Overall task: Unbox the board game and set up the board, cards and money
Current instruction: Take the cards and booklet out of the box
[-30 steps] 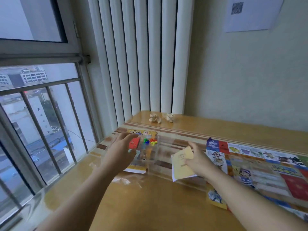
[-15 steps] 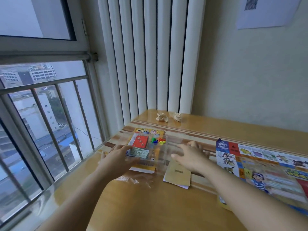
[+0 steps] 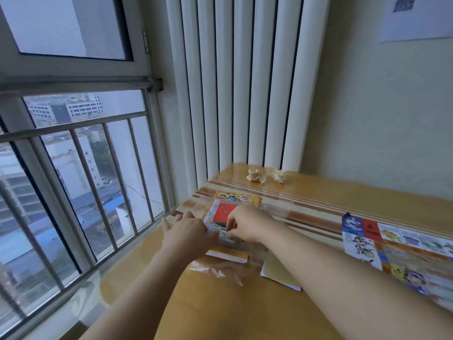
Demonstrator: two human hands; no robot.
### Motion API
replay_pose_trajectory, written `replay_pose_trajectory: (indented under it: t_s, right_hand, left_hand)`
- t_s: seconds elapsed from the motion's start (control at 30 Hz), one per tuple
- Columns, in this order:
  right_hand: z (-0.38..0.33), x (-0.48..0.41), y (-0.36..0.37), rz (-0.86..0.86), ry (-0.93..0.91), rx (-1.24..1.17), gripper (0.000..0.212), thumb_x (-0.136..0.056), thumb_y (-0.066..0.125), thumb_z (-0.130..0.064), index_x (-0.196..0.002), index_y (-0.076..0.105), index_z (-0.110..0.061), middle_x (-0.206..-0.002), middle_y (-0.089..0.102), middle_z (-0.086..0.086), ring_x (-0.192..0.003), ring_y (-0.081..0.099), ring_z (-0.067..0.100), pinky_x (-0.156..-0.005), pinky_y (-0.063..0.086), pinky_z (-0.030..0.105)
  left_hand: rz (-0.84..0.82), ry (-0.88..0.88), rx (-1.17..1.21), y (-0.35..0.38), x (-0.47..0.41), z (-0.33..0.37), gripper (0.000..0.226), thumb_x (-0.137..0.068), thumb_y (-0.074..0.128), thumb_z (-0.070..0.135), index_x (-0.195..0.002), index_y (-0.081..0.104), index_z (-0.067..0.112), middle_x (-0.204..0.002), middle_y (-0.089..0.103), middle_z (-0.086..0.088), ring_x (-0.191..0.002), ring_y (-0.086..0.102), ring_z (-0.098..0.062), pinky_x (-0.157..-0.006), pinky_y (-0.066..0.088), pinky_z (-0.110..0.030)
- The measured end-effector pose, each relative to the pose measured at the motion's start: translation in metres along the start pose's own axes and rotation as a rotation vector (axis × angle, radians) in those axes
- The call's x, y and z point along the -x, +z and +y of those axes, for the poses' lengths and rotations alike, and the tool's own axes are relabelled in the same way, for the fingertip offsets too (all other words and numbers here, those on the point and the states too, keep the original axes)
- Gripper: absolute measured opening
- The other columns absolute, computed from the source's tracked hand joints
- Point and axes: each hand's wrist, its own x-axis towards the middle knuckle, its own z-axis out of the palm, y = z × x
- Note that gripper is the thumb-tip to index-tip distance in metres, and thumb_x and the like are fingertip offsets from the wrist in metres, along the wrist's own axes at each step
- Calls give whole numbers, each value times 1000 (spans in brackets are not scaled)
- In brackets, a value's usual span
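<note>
now both hands (image 3: 220,231) meet over the tray (image 3: 228,256).

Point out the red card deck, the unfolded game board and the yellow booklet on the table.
red card deck (image 3: 223,212): head view, middle of its red face.
unfolded colourful game board (image 3: 392,244): head view, printed squares near its far edge.
pale yellow booklet (image 3: 275,269): head view, its cover.

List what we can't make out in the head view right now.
- Coloured pawns in the game box: hidden behind the right hand.
- Play money: mostly covered by both hands; left hand overlaps it, so the grip is unclear.
- Red card deck: print blurred.
- Yellow booklet: partly under the right forearm.
- Game board: cut off by the right edge.
- Wall poster: cropped at the top.
</note>
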Motion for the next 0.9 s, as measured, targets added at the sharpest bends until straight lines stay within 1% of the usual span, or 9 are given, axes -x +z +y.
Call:
replay_pose_trajectory:
  t_s: [0.07,0.2,0.37,0.43,0.53,0.63,0.73,0.83,0.9]
  right_hand:
    - [-1,-8,6,-9,41,45,30,-83,68,-34,-109,67,-20,-112,64,2,-99,60,26,-87,52,39]
    - [-1,-21,13,-20,102,45,51,-78,72,-37,-123,60,-16,-117,61,4,-101,59,28,-87,52,39]
    - [3,-23,16,-12,45,-35,33,-80,71,-26,-112,68,-17,-114,61,6,-98,60,27,-87,52,37]
    - [2,-25,16,-8,50,-48,37,-80,69,-25,-116,66,-15,-113,63,6,-98,60,26,-87,51,35]
    - [0,-27,20,5,107,-107,56,-74,75,-29,-124,60,-11,-111,64,5,-94,61,26,-86,53,39]
    - [0,-25,21,15,99,-128,56,-72,77,-30,-121,61,-9,-110,65,6,-94,61,26,-87,52,40]
    - [2,-24,21,36,91,-143,50,-72,77,-27,-118,64,-11,-109,66,6,-94,62,25,-85,53,40]
    - [4,-22,21,37,83,-171,47,-75,77,-25,-117,64,-11,-108,66,6,-93,63,25,-85,54,39]
    - [4,-19,19,44,58,-174,33,-79,73,-21,-109,68,-12,-106,67,7,-92,63,24,-85,54,39]
  left_hand:
    - [-61,-33,-51,-3,-2,4,49,-94,34,56,-112,63,20,-141,39,-9,-138,25,-31,-111,1,-65]
    - [-131,-112,3,-9,-9,12,52,-92,45,50,-132,50,17,-153,25,-13,-143,9,-37,-109,-4,-68]
    - [-294,-160,-112,-27,-4,31,54,-96,42,51,-138,43,18,-156,17,-14,-143,4,-38,-103,-11,-70]
    - [-333,-188,-127,-32,-1,41,51,-99,38,45,-142,37,17,-156,14,-15,-142,7,-39,-105,-7,-68]
    - [-358,-197,-100,-45,6,49,52,-103,33,36,-146,27,9,-155,17,-17,-143,2,-38,-112,2,-55]
    - [-385,-214,-61,-52,10,52,64,-100,40,43,-150,17,10,-156,17,-16,-144,-1,-37,-112,8,-51]
    - [-423,-249,-84,-40,-7,46,67,-96,45,47,-150,20,15,-154,22,-15,-142,9,-39,-111,8,-57]
    - [-417,-202,-22,-24,-30,35,45,-96,44,34,-137,41,14,-134,48,-11,-129,39,-29,-111,28,-44]
    - [-398,-230,80,-16,-39,28,40,-95,47,31,-131,47,14,-128,53,-10,-124,46,-26,-108,35,-40]
